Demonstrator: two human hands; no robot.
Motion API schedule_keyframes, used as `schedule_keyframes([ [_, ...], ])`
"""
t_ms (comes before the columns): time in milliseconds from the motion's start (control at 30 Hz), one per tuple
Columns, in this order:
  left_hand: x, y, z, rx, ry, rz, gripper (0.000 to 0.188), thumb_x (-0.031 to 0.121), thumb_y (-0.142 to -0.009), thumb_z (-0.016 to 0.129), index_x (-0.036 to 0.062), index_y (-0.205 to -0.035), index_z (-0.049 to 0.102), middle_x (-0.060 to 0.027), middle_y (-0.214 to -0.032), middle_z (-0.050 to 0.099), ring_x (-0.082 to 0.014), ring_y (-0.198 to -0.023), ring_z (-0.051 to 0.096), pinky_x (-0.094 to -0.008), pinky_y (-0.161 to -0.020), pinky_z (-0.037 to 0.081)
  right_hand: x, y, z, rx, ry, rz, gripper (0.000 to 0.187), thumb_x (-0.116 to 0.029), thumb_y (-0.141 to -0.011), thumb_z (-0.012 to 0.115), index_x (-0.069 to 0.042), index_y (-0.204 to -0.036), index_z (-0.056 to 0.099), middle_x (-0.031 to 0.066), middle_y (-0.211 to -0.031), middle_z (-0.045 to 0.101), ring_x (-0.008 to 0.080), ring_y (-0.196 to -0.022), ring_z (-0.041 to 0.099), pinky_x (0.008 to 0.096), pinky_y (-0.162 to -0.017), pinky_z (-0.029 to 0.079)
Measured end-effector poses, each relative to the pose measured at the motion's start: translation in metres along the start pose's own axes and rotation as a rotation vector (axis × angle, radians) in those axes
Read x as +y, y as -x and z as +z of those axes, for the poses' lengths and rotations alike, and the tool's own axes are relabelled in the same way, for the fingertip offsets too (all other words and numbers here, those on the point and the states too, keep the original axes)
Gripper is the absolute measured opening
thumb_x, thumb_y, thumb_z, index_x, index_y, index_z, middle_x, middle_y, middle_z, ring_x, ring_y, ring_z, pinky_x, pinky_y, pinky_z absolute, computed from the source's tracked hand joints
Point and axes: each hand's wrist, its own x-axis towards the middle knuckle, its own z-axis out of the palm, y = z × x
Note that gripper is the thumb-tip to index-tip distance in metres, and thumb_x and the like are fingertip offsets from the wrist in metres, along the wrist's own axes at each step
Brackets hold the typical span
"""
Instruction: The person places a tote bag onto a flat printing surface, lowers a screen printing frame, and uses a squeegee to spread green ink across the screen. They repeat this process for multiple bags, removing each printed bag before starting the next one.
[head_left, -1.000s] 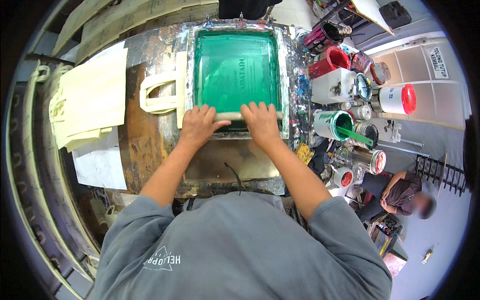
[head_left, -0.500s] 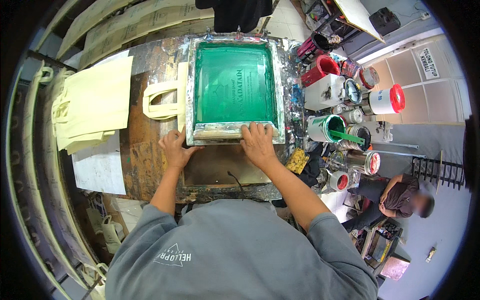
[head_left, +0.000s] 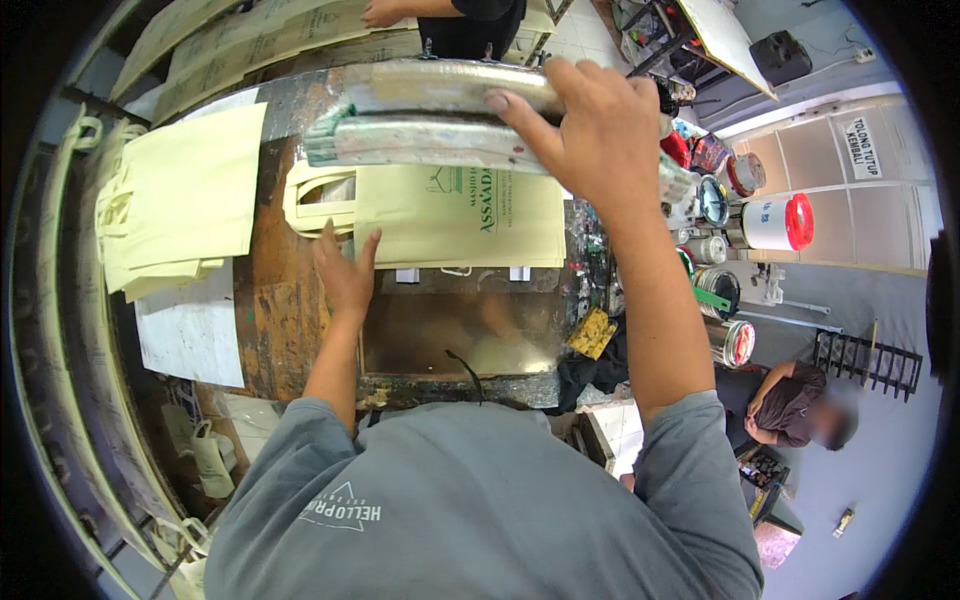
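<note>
My right hand point(head_left: 610, 140) is closed on the raised near edge of a screen-printing frame point(head_left: 430, 142), thumb pressed against it. The frame is tilted up, its mesh hidden from this angle. Along its edge runs a second long bar point(head_left: 445, 88), too blurred to tell whether it is the squeegee. Below lies a pale yellow tote bag point(head_left: 420, 235) with a green print, partly covered by the frame. Beside the bag's handles point(head_left: 320, 215), my left hand point(head_left: 346, 275) is open with fingers spread, holding nothing; whether it touches the bag I cannot tell.
A stack of pale yellow bags point(head_left: 190, 190) lies at left over white paper point(head_left: 190, 330), beside drying racks. Ink pots and a red-lidded bucket point(head_left: 765, 222) crowd the right, near a yellow sponge point(head_left: 593, 333). One person point(head_left: 790, 405) sits at right; another's hand point(head_left: 385, 12) shows beyond the table.
The screen frame has swung up and away from the table, with my right hand rising on its edge. The printed bag under it has come into view. My left hand has let go and spread open.
</note>
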Motion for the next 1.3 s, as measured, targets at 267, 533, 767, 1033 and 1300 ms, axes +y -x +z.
schedule_keyframes([
  [267,-0.040,0.021,0.041,0.027,0.016,-0.113,0.034,0.027,-0.089,0.084,-0.0011,-0.100,0.068,-0.0182,-0.096,0.066,-0.0377,-0.091,0.061,-0.0491,-0.085,0.048,0.009,-0.034,-0.002,-0.036,-0.018,0.065,0.060,-0.064,-0.093,0.066,-0.004,-0.085,0.070,0.0124,-0.074,0.066,0.0345,-0.074,0.065,0.0464,-0.071,0.041],
  [533,0.013,-0.034,0.002,0.046,0.330,0.116,0.013,0.012,-0.099,0.071,0.0017,-0.101,0.064,-0.0166,-0.089,0.068,-0.0366,-0.082,0.065,-0.0467,-0.076,0.051,0.008,-0.032,-0.005,-0.041,-0.055,0.089,0.062,-0.065,-0.093,0.065,-0.005,-0.080,0.069,0.0133,-0.077,0.068,0.0349,-0.078,0.067,0.0469,-0.075,0.042],
  [767,0.012,-0.143,-0.090,-0.150,0.425,0.103,0.021,0.022,-0.102,0.070,0.0017,-0.104,0.065,-0.0114,-0.098,0.073,-0.0231,-0.092,0.071,-0.0348,-0.087,0.055,0.008,-0.034,-0.009,-0.029,-0.048,0.054,0.057,-0.056,-0.096,0.066,-0.002,-0.079,0.066,0.0173,-0.076,0.066,0.0380,-0.072,0.064,0.0482,-0.068,0.043],
  [1033,-0.230,-0.250,-0.260,0.178,-0.082,0.064,0.022,0.020,-0.100,0.072,0.0002,-0.110,0.073,-0.0115,-0.101,0.075,-0.0255,-0.094,0.068,-0.0386,-0.085,0.054,0.007,-0.030,-0.003,0.002,-0.042,0.053,0.059,-0.062,-0.095,0.064,-0.004,-0.085,0.070,0.0150,-0.079,0.069,0.0354,-0.078,0.067,0.0471,-0.073,0.046],
  [1300,0.100,0.047,0.055,-0.688,-0.131,0.740,0.113,0.086,-0.080,0.063,0.0185,-0.167,0.036,-0.0150,-0.175,0.022,-0.0388,-0.164,0.010,-0.0736,-0.124,-0.004,0.023,-0.061,-0.012,-0.094,-0.140,0.123,0.067,-0.064,-0.095,0.061,0.000,-0.073,0.066,0.0217,-0.073,0.069,0.0399,-0.072,0.069,0.0504,-0.070,0.052],
])
